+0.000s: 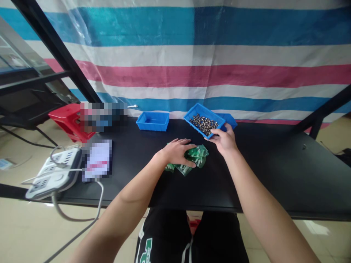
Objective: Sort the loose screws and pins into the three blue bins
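My right hand (pixel 225 140) grips the near right corner of a blue plastic bin (pixel 197 128), which is tilted toward me. Inside it lies a heap of small metal parts (pixel 204 124), too small to name surely. Behind this bin and partly hidden by it is another blue bin (pixel 229 118). My left hand (pixel 178 151) lies with fingers spread over several green plastic bags (pixel 199 153), which hold small pale pieces. A third blue bin (pixel 153 122) stands upright behind my left hand, with nothing visible in it.
On the black table (pixel 274 171), a white power strip (pixel 55 171) with cables and a blurred-out device (pixel 97 160) sit at the left. A red stool (pixel 70 118) stands beyond that edge. A striped sheet (pixel 175 54) hangs behind; a tiny object (pixel 305 147) lies far right.
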The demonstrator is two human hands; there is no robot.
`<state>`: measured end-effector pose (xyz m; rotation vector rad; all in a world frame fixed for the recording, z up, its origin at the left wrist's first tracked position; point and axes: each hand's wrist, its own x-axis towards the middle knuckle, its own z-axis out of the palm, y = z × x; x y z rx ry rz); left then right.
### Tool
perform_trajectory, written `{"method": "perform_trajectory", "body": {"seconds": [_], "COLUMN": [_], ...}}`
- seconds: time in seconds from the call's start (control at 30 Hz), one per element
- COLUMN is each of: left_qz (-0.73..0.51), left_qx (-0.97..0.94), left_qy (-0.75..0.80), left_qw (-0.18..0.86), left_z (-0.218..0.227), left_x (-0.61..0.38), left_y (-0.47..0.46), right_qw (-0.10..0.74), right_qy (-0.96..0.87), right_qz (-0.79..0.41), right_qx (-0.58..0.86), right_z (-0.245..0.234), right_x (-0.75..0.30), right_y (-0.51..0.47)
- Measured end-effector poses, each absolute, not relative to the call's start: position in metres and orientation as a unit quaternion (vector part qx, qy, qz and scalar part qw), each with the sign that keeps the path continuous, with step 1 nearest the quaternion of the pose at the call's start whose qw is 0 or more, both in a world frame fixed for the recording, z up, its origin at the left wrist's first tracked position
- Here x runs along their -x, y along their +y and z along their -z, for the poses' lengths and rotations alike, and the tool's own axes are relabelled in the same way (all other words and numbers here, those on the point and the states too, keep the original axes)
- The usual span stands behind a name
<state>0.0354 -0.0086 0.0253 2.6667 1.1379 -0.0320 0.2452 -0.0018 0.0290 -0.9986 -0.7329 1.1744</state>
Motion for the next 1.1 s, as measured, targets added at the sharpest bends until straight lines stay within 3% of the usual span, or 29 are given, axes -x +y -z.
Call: {"method": "perform_trajectory", "body": {"seconds": [0.27, 0.43, 0.63, 1.1], "left_qz": [0.000, -0.081, -0.037, -0.064], "left_qx": [-0.893, -0.933, -0.961, -0.895], "left_qy": [0.442, 0.348, 0.271, 0.442], "left_qw": [0.087, 0.036, 0.045, 0.025], "left_z": [-0.030, -0.030, -0.020, -0.028], "left_x": [-0.013, -0.036, -0.057, -0.019], "left_y": [0.000, -0.018, -0.022, 0.004], "right_qw": [0.649, 0.660, 0.662, 0.659], "right_qy": [-0.331, -0.330, -0.335, -0.320], "right_qz": [-0.517, -0.503, -0.496, -0.501], "right_qx": [0.450, 0.450, 0.451, 0.462], "right_z": [-0.026, -0.026, -0.023, -0.003], "right_x": [-0.240, -0.240, -0.240, -0.215], "right_y": [-0.002, -0.001, 0.002, -0.003]}}
